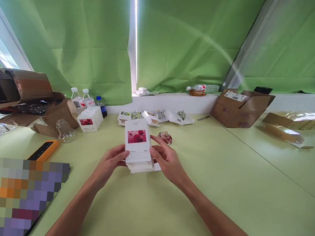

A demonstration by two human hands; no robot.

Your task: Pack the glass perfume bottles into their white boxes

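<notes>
Both grips are closed: the left hand (111,161) and right hand (167,163) clasp a white rose-printed cardboard box (136,141) over the pale green surface (224,175).

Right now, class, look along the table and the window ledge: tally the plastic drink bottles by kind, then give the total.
Standing clear water bottles: 2
Dark soda bottle with blue cap: 1
Clear bottle lying on the window ledge: 1
Total: 4
</notes>
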